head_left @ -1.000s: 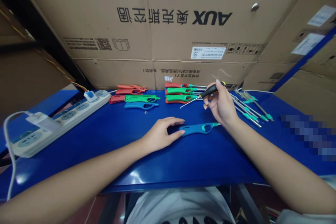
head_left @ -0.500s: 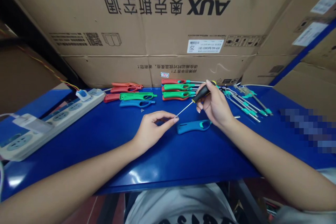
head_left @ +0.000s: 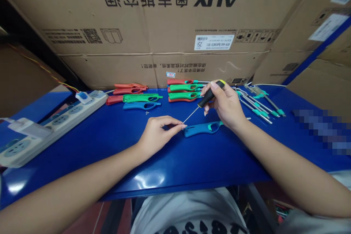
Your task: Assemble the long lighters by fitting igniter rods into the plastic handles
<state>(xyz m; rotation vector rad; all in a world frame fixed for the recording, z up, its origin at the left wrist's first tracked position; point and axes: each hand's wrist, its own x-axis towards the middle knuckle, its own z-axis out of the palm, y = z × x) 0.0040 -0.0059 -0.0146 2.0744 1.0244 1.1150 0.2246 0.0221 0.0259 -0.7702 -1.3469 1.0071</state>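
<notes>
My right hand [head_left: 229, 106] grips the black and yellow handle of a screwdriver [head_left: 207, 97], its thin shaft slanting down to the left. At the screwdriver's tip, the thumb and forefinger of my left hand [head_left: 156, 135] are pinched together. Whatever lies between those fingertips is too small to make out. Just right of them, a blue lighter [head_left: 197, 130] with a teal trigger lies on the blue table [head_left: 164, 175]; its front end is partly behind my right hand. A few tiny metal pieces [head_left: 147, 112] lie beyond my left hand.
Red, green and blue handle shells [head_left: 141, 98] lie at the back left. Lighters with metal tubes [head_left: 183, 96] are stacked at back centre, more metal tubes [head_left: 257, 108] to their right. A power strip [head_left: 52, 131] runs along the left. Cardboard [head_left: 153, 25] walls the back.
The screwdriver's tip stays at my left fingertips while its shaft stands slightly steeper. The whole view has shifted a little; the table items lie as before.
</notes>
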